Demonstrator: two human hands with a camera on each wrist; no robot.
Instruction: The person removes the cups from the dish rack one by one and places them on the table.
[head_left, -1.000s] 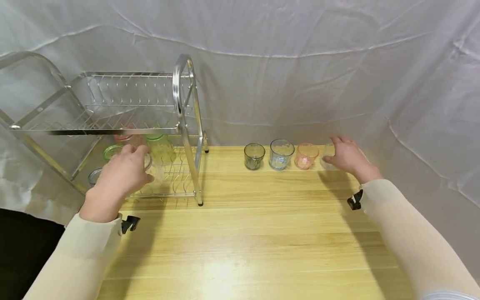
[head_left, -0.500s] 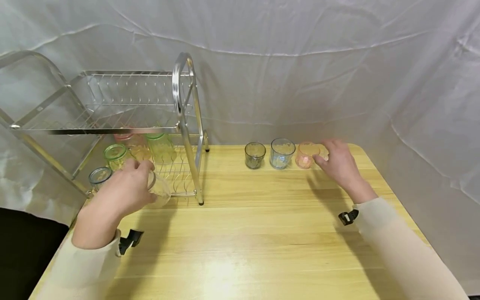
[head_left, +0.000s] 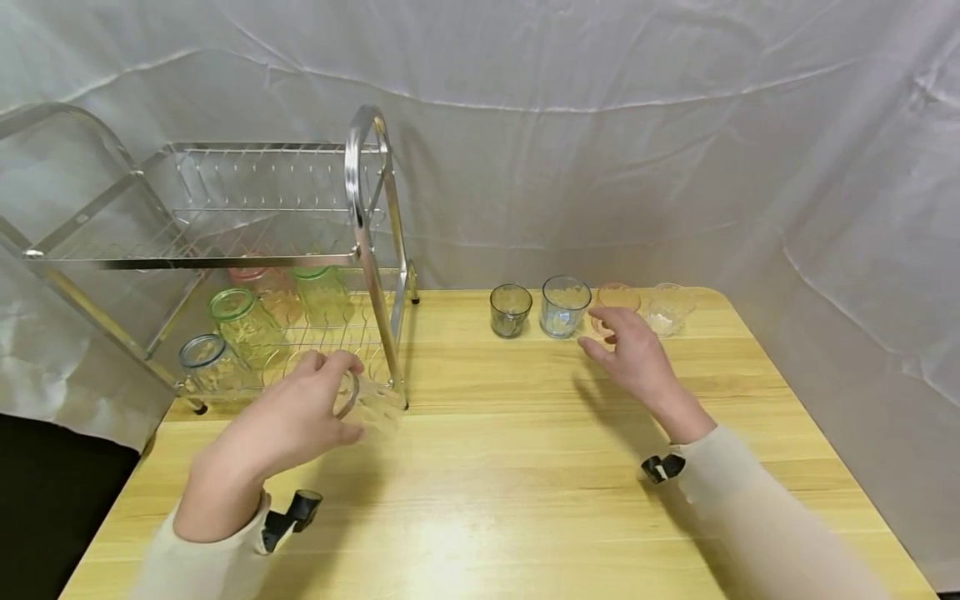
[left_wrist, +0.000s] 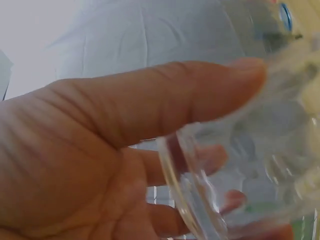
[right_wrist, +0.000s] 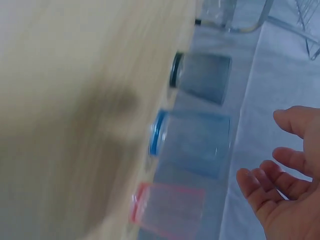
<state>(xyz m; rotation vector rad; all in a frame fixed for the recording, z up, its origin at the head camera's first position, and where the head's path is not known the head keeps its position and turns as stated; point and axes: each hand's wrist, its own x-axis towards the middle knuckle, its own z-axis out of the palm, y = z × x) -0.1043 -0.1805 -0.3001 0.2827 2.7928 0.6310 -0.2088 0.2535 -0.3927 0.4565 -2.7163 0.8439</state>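
Observation:
My left hand (head_left: 288,425) grips a clear drinking glass (head_left: 381,406) just in front of the rack, over the table. In the left wrist view, the thumb lies along one side of this glass (left_wrist: 270,160) and the fingers show through it; a thick ring at one end faces the palm. My right hand (head_left: 636,354) is held in the air with bent, spread fingers and holds nothing. It overlaps the lower part of a pink glass (head_left: 618,293) and is close to a blue glass (head_left: 564,315). A dark grey glass (head_left: 510,318) and another clear glass (head_left: 667,315) stand in the same row.
A two-tier metal dish rack (head_left: 225,263) stands at the left. Its lower tier holds a blue-rimmed glass (head_left: 212,371), a yellow-green glass (head_left: 246,327), a pink glass (head_left: 270,292) and a green glass (head_left: 324,296). A grey cloth (head_left: 540,183) hangs behind the wooden table (head_left: 487,492).
My left hand has drawn the clear glass out of the rack, toward me and rightward. My right hand has left the clear glass at the row's end and moved leftward.

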